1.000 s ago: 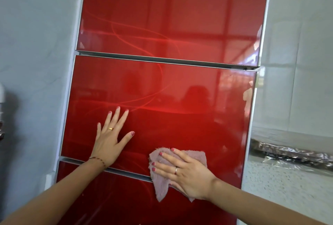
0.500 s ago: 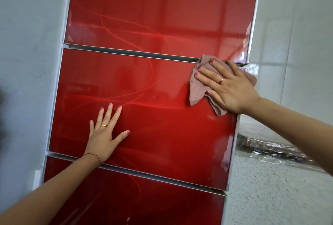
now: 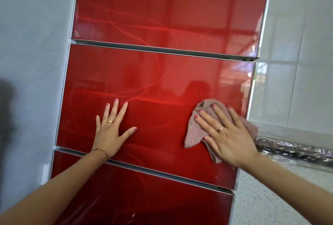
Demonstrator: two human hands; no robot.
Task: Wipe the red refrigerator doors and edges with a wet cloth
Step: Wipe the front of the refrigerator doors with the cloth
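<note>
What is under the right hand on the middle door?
A pink cloth, pressed flat against the middle door by the right hand. Its edges stick out past the fingers; the part beneath the palm, and the door surface behind it, are covered.

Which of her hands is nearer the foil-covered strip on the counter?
Right. The right hand presses the cloth by the door's right edge, just left of the foil strip. The left hand lies flat much farther left.

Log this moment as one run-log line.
left hand: flat on glossy red middle refrigerator door | right hand: straight fingers press crumpled pink cloth near door's right edge | step: wiping
</note>
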